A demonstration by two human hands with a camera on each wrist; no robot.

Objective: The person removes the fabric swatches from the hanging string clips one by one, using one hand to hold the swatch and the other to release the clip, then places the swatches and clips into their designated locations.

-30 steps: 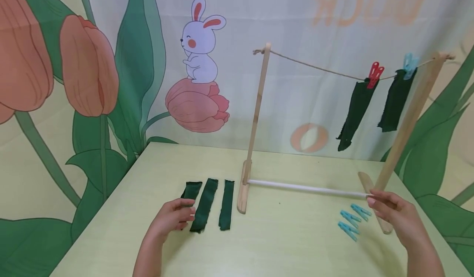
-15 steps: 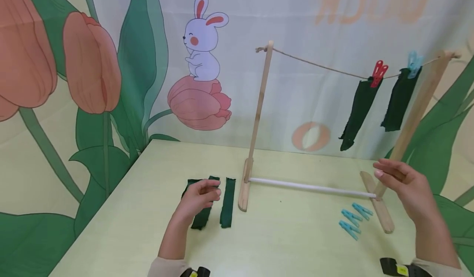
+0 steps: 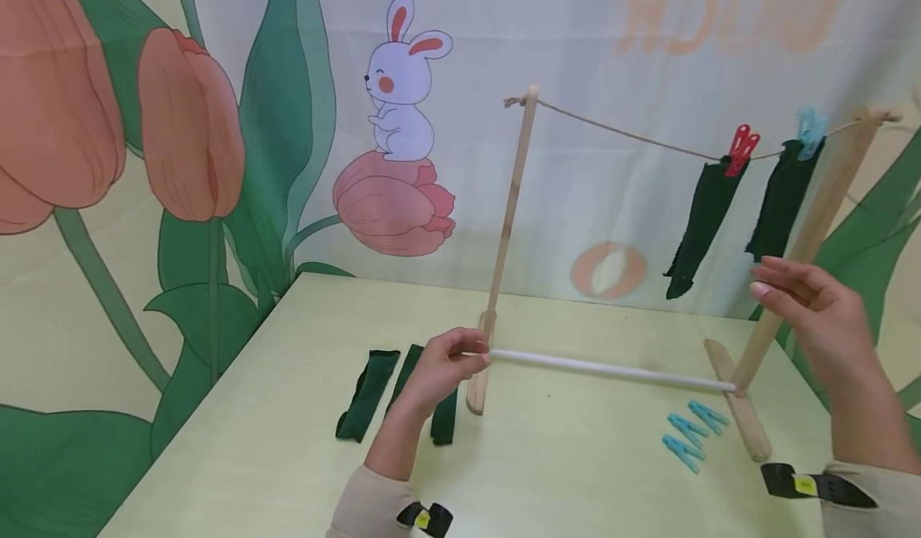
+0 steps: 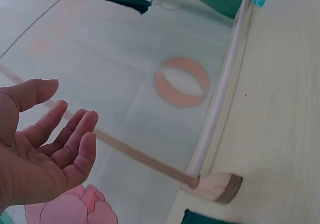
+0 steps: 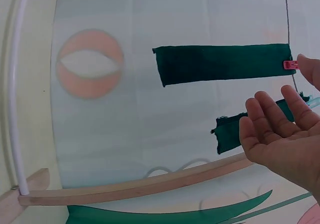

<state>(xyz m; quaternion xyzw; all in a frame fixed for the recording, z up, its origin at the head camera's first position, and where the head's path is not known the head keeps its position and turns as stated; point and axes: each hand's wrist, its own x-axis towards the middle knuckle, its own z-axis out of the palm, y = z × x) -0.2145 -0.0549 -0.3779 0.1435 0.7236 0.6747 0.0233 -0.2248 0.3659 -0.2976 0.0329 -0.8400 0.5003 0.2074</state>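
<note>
My left hand (image 3: 449, 366) reaches past the dark green cloth strips toward the near-left foot of a small wooden clothesline stand; the left wrist view shows its fingers loosely bent with nothing held. My right hand (image 3: 820, 302) is raised by the right post (image 3: 813, 226), below the hanging strips, also holding nothing. A string (image 3: 619, 129) runs between the posts. On it hang one green cloth strip (image 3: 705, 226) under a red clothespin (image 3: 743, 150) and another strip (image 3: 783, 202) under a light blue clothespin (image 3: 811, 132).
Three blue clothespins (image 3: 687, 434) lie on the table (image 3: 576, 474) at the right. Green strips, including the leftmost strip (image 3: 367, 398), lie at the left, partly covered by my left arm. A white rod (image 3: 612, 368) joins the stand's feet. A printed curtain (image 3: 576, 34) stands behind.
My left hand has moved right and slightly up, from the cloth strips to the left post. My right hand has risen from the white rod's end to beneath the hanging strips.
</note>
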